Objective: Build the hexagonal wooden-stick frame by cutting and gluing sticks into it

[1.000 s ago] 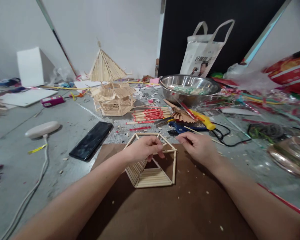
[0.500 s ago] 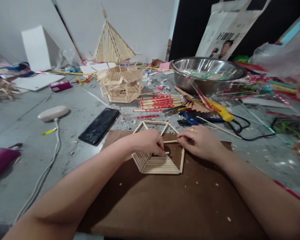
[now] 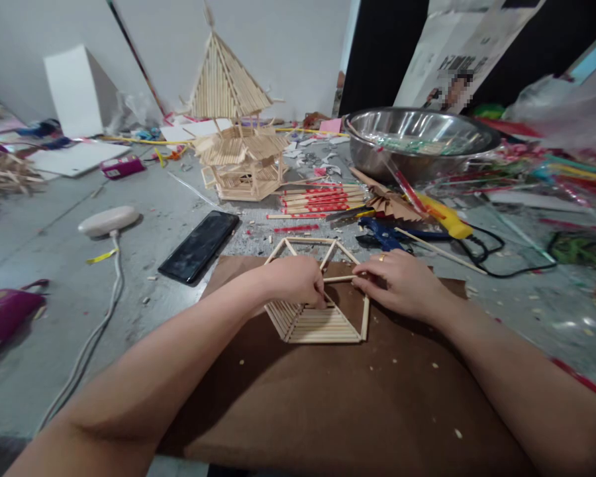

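Observation:
A flat hexagonal frame of thin wooden sticks (image 3: 318, 326) lies on a brown board (image 3: 328, 397). Two of its segments are filled with rows of sticks; the far ones are bare outlines. My left hand (image 3: 293, 281) rests on the frame's middle with its fingers pinched together at a stick. My right hand (image 3: 402, 283), a ring on one finger, pinches the other end of a loose horizontal stick (image 3: 338, 279) lying across the frame. What exactly the left fingertips grip is hidden.
A black phone (image 3: 199, 246) lies left of the board, and a white device (image 3: 108, 220) with a cable farther left. Behind stand a stick pagoda model (image 3: 236, 132), red-wrapped chopsticks (image 3: 320, 201), blue pliers (image 3: 385, 234), a yellow glue gun (image 3: 440, 215) and a steel bowl (image 3: 420, 136).
The head camera tilted down and closer. Both hands came together onto the frame, the right hand bringing a stick down across its middle. In the last half second they barely moved.

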`<state>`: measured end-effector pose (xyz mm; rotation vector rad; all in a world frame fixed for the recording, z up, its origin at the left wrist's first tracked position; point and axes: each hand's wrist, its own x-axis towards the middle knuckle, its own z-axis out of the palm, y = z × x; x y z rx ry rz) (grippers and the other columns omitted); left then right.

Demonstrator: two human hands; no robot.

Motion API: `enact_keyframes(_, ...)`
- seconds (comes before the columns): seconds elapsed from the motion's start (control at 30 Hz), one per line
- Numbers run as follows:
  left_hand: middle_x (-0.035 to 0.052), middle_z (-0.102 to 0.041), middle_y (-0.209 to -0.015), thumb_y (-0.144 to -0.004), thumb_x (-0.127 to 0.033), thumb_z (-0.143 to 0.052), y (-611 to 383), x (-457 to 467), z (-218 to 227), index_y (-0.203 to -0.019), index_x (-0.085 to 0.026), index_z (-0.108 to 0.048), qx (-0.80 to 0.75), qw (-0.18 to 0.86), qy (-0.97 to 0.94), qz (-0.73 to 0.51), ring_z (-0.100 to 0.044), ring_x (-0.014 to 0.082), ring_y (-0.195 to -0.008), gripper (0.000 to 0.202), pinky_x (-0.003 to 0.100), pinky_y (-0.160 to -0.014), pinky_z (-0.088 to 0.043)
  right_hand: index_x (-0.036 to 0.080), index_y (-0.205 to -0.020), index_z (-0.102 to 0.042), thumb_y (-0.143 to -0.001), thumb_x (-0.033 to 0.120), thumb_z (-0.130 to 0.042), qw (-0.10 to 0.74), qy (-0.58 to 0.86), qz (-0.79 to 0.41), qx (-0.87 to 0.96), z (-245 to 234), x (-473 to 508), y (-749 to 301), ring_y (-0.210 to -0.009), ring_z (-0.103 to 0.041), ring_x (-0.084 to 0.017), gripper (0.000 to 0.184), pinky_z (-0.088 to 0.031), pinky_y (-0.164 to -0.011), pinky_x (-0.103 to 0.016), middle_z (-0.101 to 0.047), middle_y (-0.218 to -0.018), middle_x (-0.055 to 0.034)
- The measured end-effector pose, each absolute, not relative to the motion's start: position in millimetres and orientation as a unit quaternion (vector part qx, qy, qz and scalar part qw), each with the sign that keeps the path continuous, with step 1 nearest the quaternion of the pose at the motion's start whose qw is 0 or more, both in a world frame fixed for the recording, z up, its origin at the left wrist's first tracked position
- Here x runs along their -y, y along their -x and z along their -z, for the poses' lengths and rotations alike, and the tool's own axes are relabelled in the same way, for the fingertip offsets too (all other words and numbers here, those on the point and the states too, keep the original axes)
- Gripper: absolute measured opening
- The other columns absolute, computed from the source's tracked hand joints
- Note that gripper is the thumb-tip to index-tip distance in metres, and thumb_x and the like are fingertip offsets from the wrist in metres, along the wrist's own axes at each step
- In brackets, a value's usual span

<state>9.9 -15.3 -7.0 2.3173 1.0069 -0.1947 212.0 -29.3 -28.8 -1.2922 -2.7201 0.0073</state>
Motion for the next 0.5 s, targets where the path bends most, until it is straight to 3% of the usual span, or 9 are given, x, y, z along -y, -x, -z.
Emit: enact_keyframes(0.5,0.0003,-0.062,-0.061,-0.061,-0.036,-0.055,-9.1,13.2,7.4,-0.069,-0.02,-0.065,-0.364,0.26,-0.888,0.103,-0.047,0.0097,-0.051,0.021,0.02,-0.048,-0.029,0.018,-0.081,-0.06,-0.079,0.033,-0.037,0.067,0.415,0.001,0.907,26.0,30.5,-210.5,-0.065,-0.051,-0.013,0.027,-0.031,-0.061,-0.026,-0.061,-0.072,-0.0046)
